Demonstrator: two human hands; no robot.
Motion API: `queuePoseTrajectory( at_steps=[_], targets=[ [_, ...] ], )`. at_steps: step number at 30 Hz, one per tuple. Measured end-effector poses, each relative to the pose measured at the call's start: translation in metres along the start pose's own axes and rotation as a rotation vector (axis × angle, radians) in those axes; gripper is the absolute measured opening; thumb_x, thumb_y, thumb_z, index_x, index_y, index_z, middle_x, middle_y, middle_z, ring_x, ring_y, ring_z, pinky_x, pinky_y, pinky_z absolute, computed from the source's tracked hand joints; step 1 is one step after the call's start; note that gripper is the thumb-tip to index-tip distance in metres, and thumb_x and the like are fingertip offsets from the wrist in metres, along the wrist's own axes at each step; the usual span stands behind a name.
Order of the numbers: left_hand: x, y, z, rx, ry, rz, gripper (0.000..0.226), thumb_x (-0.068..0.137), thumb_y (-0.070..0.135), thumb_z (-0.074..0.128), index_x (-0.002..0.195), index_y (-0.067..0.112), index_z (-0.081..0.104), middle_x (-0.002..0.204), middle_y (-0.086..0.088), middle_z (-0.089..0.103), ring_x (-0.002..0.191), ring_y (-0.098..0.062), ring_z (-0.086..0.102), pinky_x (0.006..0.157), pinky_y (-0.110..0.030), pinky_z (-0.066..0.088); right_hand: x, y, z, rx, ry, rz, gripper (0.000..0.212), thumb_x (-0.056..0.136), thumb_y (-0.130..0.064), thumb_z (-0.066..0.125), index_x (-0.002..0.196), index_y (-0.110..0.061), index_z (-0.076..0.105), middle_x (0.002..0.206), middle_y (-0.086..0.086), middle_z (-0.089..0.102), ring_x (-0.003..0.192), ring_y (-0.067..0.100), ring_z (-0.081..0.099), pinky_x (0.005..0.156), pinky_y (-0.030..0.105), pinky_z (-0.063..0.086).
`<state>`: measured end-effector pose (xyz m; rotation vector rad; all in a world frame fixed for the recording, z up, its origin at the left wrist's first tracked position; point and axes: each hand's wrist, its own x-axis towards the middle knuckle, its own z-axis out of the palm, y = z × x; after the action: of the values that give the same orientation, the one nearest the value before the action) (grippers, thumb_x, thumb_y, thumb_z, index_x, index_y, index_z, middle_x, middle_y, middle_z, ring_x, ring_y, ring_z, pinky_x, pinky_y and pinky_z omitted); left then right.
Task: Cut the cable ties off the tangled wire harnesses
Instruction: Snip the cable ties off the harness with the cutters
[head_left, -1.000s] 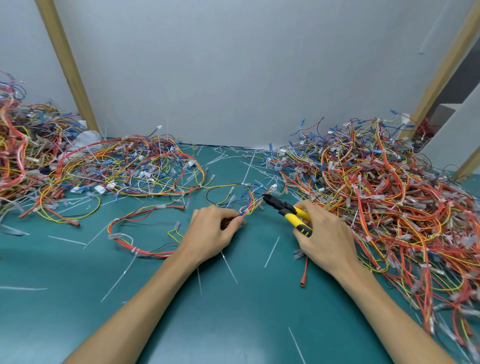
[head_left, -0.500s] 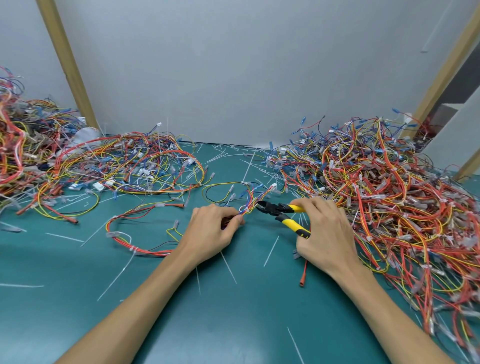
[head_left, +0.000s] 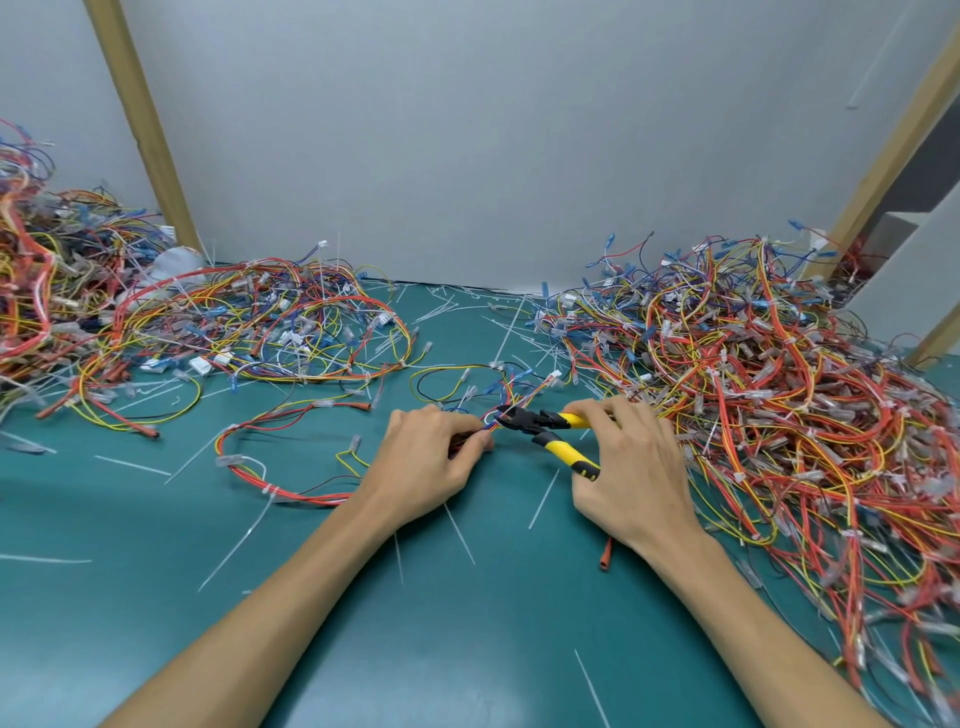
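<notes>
The grip of the left hand (head_left: 426, 467) is pinching a wire harness (head_left: 306, 499) at the centre of the bench (head_left: 467, 623). The grip of the right hand (head_left: 634, 473) is curling round yellow cutters (head_left: 540, 423), handles spread, tip at the wires. A tangled heap (head_left: 270, 322) is lying at ten o'clock, a larger heap (head_left: 779, 395) at two.

Even bright light, soft shadows, wide-angle edge bowing.

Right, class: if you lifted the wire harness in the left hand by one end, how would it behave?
Probably floppy: the wire harness lies in slack loops on the green mat. Likely light, being a few thin strands. It may snag, since connectors stick out along it.
</notes>
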<state>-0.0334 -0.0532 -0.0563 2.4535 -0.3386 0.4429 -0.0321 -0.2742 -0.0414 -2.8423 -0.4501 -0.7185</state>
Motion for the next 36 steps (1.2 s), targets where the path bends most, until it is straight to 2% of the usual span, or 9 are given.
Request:
queuePoseTrajectory(
  at_steps=[8, 20, 27, 29, 33, 36],
  targets=[
    [-0.001, 0.0, 0.001, 0.034, 0.005, 0.011, 0.027, 0.097, 0.036, 0.051, 0.081, 0.022, 0.068, 0.059, 0.0, 0.054, 0.069, -0.017, 0.041, 0.07, -0.033, 0.028, -0.002, -0.003, 0.004, 0.002, -0.042, 0.005, 0.047, 0.068, -0.023, 0.072, 0.113, -0.028, 0.06, 0.101, -0.002, 0.057, 0.093, 0.024, 0.05, 0.078, 0.037, 0.038],
    [-0.001, -0.001, 0.001, 0.024, 0.012, 0.018, 0.027, 0.097, 0.036, 0.051, 0.082, 0.023, 0.069, 0.06, 0.0, 0.056, 0.07, -0.017, 0.043, 0.074, -0.034, 0.034, -0.002, -0.005, 0.007, 0.06, -0.04, 0.04, 0.048, 0.068, -0.022, 0.072, 0.114, -0.029, 0.059, 0.102, -0.004, 0.056, 0.093, 0.023, 0.049, 0.08, 0.037, 0.041],
    [0.001, -0.004, 0.002, 0.022, 0.01, 0.02, 0.027, 0.097, 0.037, 0.051, 0.083, 0.024, 0.069, 0.061, 0.0, 0.058, 0.069, -0.016, 0.043, 0.072, -0.033, 0.032, -0.003, -0.007, 0.008, 0.081, -0.008, 0.046, 0.049, 0.067, -0.021, 0.072, 0.114, -0.028, 0.06, 0.104, -0.003, 0.056, 0.094, 0.023, 0.049, 0.081, 0.037, 0.04],
    [0.001, -0.004, 0.002, 0.011, 0.007, 0.014, 0.025, 0.097, 0.036, 0.052, 0.084, 0.025, 0.071, 0.059, 0.004, 0.056, 0.067, -0.013, 0.043, 0.071, -0.033, 0.031, -0.002, -0.006, 0.009, 0.088, -0.004, 0.044, 0.049, 0.067, -0.021, 0.072, 0.114, -0.028, 0.06, 0.104, -0.003, 0.056, 0.095, 0.023, 0.049, 0.082, 0.037, 0.04],
    [0.002, 0.0, -0.002, -0.088, -0.001, -0.016, 0.024, 0.097, 0.031, 0.054, 0.085, 0.027, 0.074, 0.051, 0.021, 0.052, 0.057, 0.002, 0.045, 0.067, -0.031, 0.027, -0.001, -0.005, 0.011, 0.114, -0.002, 0.051, 0.05, 0.066, -0.02, 0.072, 0.113, -0.029, 0.06, 0.103, -0.004, 0.055, 0.095, 0.023, 0.048, 0.082, 0.036, 0.038],
    [0.001, 0.002, -0.004, -0.092, -0.009, -0.024, 0.024, 0.098, 0.031, 0.054, 0.086, 0.027, 0.074, 0.05, 0.022, 0.051, 0.056, 0.004, 0.045, 0.067, -0.03, 0.026, 0.0, -0.004, 0.013, 0.132, 0.001, 0.056, 0.049, 0.066, -0.021, 0.072, 0.113, -0.03, 0.06, 0.102, -0.004, 0.055, 0.095, 0.022, 0.048, 0.082, 0.036, 0.039]
  ],
)
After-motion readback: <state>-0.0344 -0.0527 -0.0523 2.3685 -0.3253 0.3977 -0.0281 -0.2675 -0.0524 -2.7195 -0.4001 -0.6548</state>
